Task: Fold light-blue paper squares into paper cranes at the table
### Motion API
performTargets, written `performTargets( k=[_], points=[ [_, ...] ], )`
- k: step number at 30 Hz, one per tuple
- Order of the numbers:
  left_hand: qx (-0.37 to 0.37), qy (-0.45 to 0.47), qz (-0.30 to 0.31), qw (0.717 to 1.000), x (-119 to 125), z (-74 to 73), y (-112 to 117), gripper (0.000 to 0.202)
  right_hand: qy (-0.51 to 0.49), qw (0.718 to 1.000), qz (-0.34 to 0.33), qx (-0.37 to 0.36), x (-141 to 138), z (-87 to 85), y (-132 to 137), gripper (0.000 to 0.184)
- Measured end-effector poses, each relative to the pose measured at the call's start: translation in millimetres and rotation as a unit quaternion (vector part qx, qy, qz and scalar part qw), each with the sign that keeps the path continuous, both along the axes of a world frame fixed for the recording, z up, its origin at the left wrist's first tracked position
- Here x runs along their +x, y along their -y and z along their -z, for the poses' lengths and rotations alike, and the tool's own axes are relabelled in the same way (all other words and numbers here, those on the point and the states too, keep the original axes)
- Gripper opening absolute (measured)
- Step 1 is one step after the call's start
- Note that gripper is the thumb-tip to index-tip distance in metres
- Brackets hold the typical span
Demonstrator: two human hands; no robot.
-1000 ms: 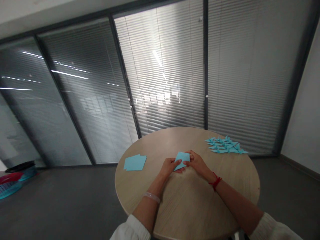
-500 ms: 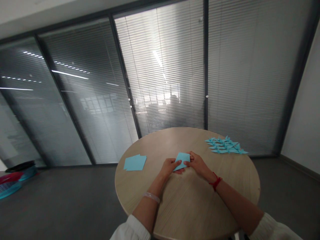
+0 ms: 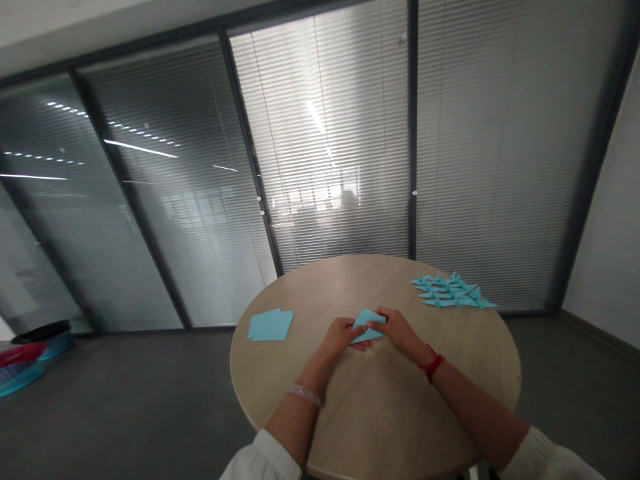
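A small piece of light-blue paper (image 3: 367, 319) is held between my two hands, over the middle of the table. My left hand (image 3: 341, 337) pinches its left side, thumb on top and fingers partly beneath. At the right, my right hand (image 3: 397, 328) grips the upper right edge between thumb and fingers. The paper looks folded, though the fingers cover parts of it. To the left lie flat blue paper sheets (image 3: 271, 325), overlapping each other, with neither hand touching them.
The round wooden table (image 3: 390, 413) carries several folded blue paper cranes (image 3: 453, 291) in rows at its far right. Blue and red baskets (image 3: 23, 367) stand on the floor at the left. Glass partitions with blinds (image 3: 330, 133) rise behind the table.
The paper has turned and tilted between my hands, its top edge now slanting down to the right. My right hand has shifted slightly to the right and down.
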State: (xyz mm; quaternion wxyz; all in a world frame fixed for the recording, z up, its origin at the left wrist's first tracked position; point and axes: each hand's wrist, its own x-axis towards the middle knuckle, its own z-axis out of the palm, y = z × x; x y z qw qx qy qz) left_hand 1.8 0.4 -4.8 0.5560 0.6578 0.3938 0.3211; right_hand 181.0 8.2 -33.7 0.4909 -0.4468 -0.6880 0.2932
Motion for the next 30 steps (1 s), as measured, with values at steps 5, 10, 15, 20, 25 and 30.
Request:
performTargets(
  k=[5,10,15,20,25,30],
  points=[
    [-0.009,0.032,0.001,0.999,0.2,-1.1,0.8,0.044,-0.038,0.999,0.029,-0.017,1.5,-4.4,2.1,0.030],
    [0.023,0.065,-0.042,0.997,-2.4,-1.4,-2.3,0.038,-0.086,0.994,0.065,-0.016,2.7,-7.3,4.2,0.034],
    [0.019,0.109,-0.099,0.989,-3.9,-3.1,-5.6,0.040,-0.150,0.987,0.048,-0.025,0.7,-9.7,8.2,0.041],
    [0.025,0.148,-0.129,0.980,-3.8,-7.1,-4.2,0.040,-0.178,0.982,0.023,-0.057,-1.5,-13.4,13.1,0.045],
    [0.033,0.175,-0.169,0.969,-2.8,-9.0,-3.4,0.038,-0.188,0.980,-0.002,-0.069,-2.8,-14.5,13.4,0.049],
    [0.040,0.178,-0.198,0.963,-2.0,-10.1,-4.0,0.040,-0.184,0.980,-0.026,-0.073,-3.9,-13.5,12.8,0.046]
  ],
)
